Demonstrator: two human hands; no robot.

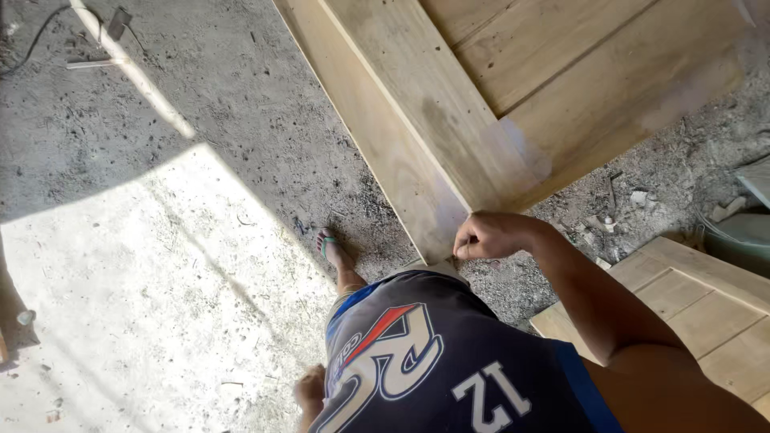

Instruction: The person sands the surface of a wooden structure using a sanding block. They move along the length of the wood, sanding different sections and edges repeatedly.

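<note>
A large pale wooden door panel (497, 88) with raised frame boards slants across the upper right, its lower corner near my waist. My right hand (489, 236) is closed on that corner, fingers curled over the edge. My left hand (309, 393) hangs low beside my dark blue jersey (433, 361), fingers curled, with nothing visible in it and partly hidden by the shirt. My foot (333, 252) in a sandal stands on the concrete just left of the panel's edge.
A second wooden panel (690, 309) lies at the lower right. Rubble and wood scraps (634, 200) litter the floor beyond it. A grey container (742, 232) sits at the right edge. A dark cable (32, 40) runs along the top left, over a sunlit concrete floor (144, 265).
</note>
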